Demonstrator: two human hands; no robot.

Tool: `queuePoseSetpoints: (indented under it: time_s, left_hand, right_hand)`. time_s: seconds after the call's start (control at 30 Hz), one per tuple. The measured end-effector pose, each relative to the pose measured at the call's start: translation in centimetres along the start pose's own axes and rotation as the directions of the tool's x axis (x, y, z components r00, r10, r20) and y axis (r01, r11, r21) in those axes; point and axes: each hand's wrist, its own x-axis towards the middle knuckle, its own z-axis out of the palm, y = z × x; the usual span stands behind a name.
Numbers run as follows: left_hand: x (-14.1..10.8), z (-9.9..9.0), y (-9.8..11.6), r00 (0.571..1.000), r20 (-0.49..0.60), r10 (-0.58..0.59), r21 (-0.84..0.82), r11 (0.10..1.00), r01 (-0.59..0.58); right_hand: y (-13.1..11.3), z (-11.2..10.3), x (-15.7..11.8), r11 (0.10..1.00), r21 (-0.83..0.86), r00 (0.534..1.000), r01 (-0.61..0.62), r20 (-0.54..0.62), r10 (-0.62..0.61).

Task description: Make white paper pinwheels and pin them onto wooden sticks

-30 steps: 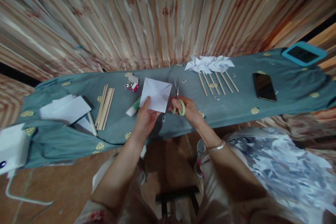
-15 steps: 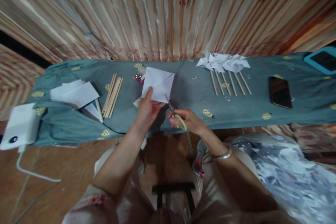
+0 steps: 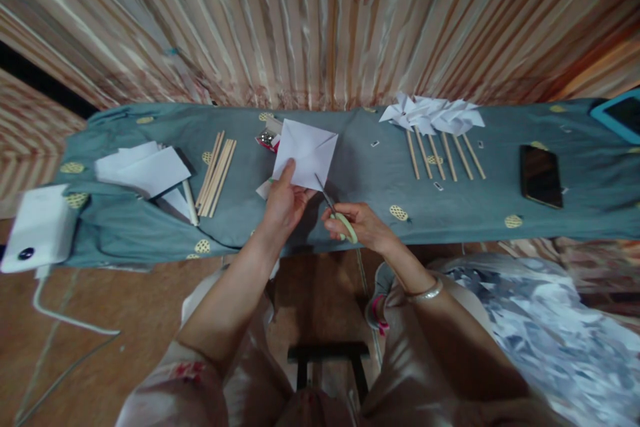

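Observation:
My left hand (image 3: pixel 286 203) pinches a square sheet of white paper (image 3: pixel 306 150) at its near edge, thumb on top. Lines run from the sheet's corners toward its middle, and the one at the upper right looks like a slit. In my right hand (image 3: pixel 361 223) is a pair of scissors (image 3: pixel 344 227) with light green handles. Their blades meet the sheet at its lower right corner. Behind the sheet, partly hidden, lies a small red box (image 3: pixel 267 139) with shiny metal bits in it. Several paper pinwheels (image 3: pixel 433 115) on wooden sticks lie to the right.
Left on the cloth-covered table (image 3: pixel 350 180) are several wooden sticks (image 3: pixel 217 177) and a stack of white paper (image 3: pixel 145 170). A white device (image 3: pixel 40 227) with a cable stands at the left end. A phone (image 3: pixel 541 175) lies right. Below, a clear bag (image 3: pixel 555 327) holds white paper pieces.
The view has shifted slightly. Both hands keep their hold on the paper and the scissors, and the scissor blades stay at the sheet's lower right corner.

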Motion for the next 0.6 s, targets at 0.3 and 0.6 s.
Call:
queuePoseSetpoints:
  time_s: [0.3,0.6]
  left_hand:
    - [0.08,-0.03,-0.04,1.0,-0.019,0.014,0.001,1.0,-0.014]
    - [0.28,-0.11,-0.04,0.999,-0.03,0.014,0.006,1.0,-0.014]
  right_hand:
    - [0.41,0.0,0.21,1.0,0.014,1.0,0.004,-0.007,-0.004]
    - [0.66,-0.04,0.33,0.999,-0.016,0.999,0.036,-0.023,-0.037]
